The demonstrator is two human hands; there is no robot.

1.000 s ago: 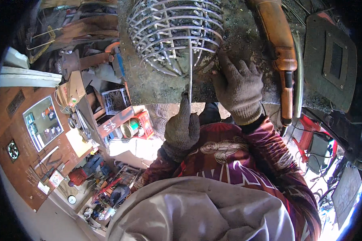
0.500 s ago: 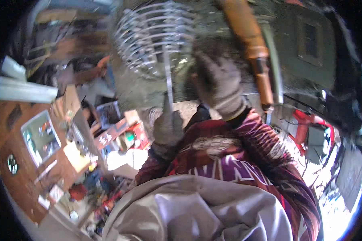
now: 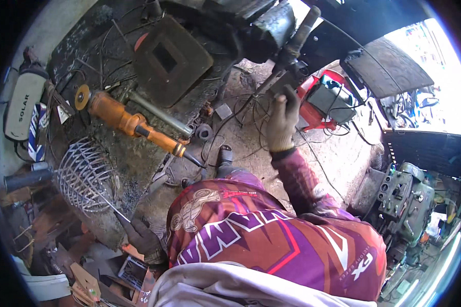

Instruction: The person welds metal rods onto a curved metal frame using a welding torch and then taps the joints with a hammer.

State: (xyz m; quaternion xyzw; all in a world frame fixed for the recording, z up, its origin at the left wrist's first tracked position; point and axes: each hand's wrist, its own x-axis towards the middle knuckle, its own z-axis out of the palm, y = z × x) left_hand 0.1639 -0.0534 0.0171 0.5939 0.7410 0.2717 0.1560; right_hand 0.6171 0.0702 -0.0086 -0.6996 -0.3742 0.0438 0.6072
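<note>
My left hand [image 3: 144, 239], in a dark grey glove, is closed around the end of a thin, pale metal rod [image 3: 117, 211]. The rod's far end reaches a rounded cage of bent metal wires [image 3: 84, 176] on the worktop; whether it is joined to the cage I cannot tell. Farther right, my gloved right hand [image 3: 283, 123] is raised with its fingers stretched upward. Its fingertips are close to a dark metal tool [image 3: 287, 64] with a long round handle; contact between them is unclear.
An orange power grinder [image 3: 133, 120] with a round disc lies on the dark worktop [image 3: 133, 166], beside a metal tube [image 3: 161, 113]. Behind them is a square dark plate [image 3: 171, 60]. A red-framed machine [image 3: 320, 102] and loose cables are on the right. Boxes and scraps crowd the lower left.
The view has swung to the right. My right hand has moved away from beside the grinder, out to the right. My left hand still grips the rod by the wire cage.
</note>
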